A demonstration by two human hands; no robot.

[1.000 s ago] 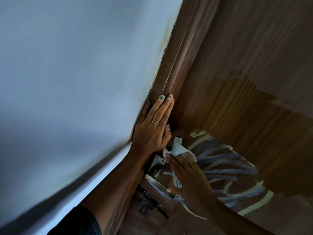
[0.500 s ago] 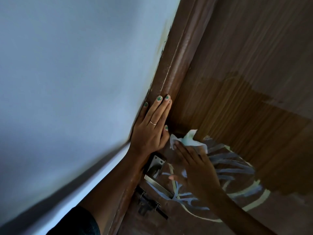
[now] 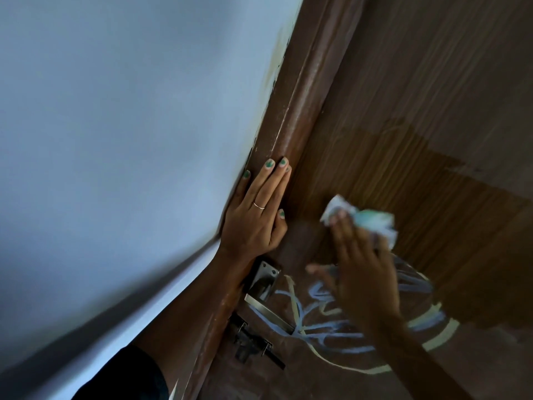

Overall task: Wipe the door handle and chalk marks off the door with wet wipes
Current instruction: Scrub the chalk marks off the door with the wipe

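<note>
A brown wooden door (image 3: 418,116) fills the right side. Blue and pale yellow chalk marks (image 3: 326,327) cover its lower part. My right hand (image 3: 363,272), blurred by motion, presses a crumpled white wet wipe (image 3: 372,223) flat against the door just above the marks. A darker damp patch spreads on the wood beside the wipe. My left hand (image 3: 259,215) lies flat with straight fingers on the door frame (image 3: 300,116). The metal door handle (image 3: 266,298) sits below my left hand, partly hidden by my left forearm.
A pale blue-white wall (image 3: 129,140) takes up the left half. A black latch (image 3: 251,342) is fixed on the door under the handle.
My right hand has slid the wipe up and to the right across the door, away from the handle. The topmost chalk strokes are gone. My left hand has stayed put.
</note>
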